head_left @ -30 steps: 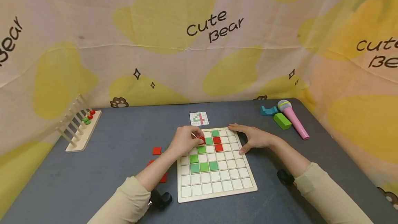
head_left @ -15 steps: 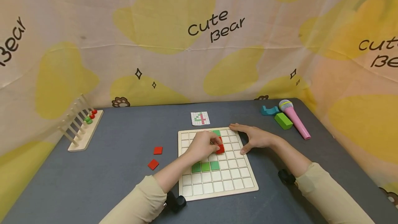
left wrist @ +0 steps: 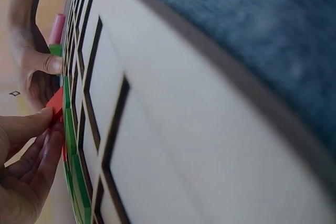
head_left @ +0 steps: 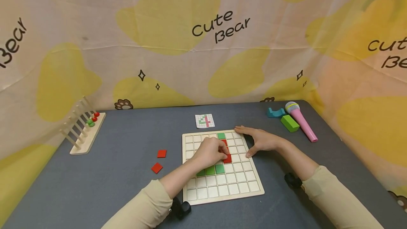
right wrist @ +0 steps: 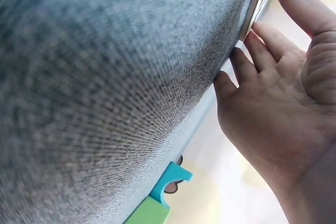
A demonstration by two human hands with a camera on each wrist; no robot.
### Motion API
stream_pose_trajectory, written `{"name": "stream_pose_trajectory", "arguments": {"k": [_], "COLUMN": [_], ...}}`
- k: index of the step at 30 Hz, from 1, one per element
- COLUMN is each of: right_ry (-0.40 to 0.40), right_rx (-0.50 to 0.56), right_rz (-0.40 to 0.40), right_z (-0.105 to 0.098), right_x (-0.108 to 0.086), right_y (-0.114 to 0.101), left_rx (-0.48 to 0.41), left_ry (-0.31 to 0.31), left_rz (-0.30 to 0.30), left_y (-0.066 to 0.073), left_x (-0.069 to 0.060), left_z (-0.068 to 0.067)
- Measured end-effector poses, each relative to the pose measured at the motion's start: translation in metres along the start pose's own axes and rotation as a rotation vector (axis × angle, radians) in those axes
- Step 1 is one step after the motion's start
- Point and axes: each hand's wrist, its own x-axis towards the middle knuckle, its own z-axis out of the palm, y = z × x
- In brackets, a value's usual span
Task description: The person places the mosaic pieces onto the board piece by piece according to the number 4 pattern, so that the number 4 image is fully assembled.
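Observation:
With thumb and fingers, my left hand point(head_left: 210, 151) pinches a red square tile point(head_left: 227, 158) over the wooden grid board point(head_left: 222, 200). In the left wrist view that red tile point(left wrist: 55, 100) stands tilted beside green tiles point(left wrist: 71, 129) set in the grid. Green tiles point(head_left: 210, 170) fill part of a lower row, and another green tile point(head_left: 221, 136) lies in the top row. The left hand hides several cells. At the board's right edge rests my right hand point(head_left: 262, 140), thumb and fingers spread; the right wrist view shows its fingertips point(right wrist: 252, 38) at the board's side.
Two loose red tiles point(head_left: 161, 153) lie left of the board. A small pattern card point(head_left: 205, 121) lies behind it. A peg rack point(head_left: 92, 133) with red and green beads stands far left. A pink toy microphone point(head_left: 303, 124), green block point(head_left: 289, 123) and blue arch point(head_left: 275, 112) sit at back right.
My left hand has carried the red tile from the board's upper left rightward, then slightly down to below the other red tiles. My right hand has stayed at the board's edge.

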Motion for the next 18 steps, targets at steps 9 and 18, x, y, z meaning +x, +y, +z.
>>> {"name": "stream_pose_trajectory", "arguments": {"k": [9, 18], "right_ry": [-0.006, -0.009], "right_rx": [0.014, -0.005], "right_rz": [0.01, 0.006], "right_z": [-0.0002, -0.0007], "right_x": [-0.0004, 0.0004], "right_y": [-0.0007, 0.0011], "left_rx": [0.05, 0.114], "left_ry": [0.0, 0.022], "left_rz": [0.006, -0.007], "left_y": [0.0001, 0.0012], "left_x": [0.0019, 0.0015], "left_z": [0.001, 0.0025]}}
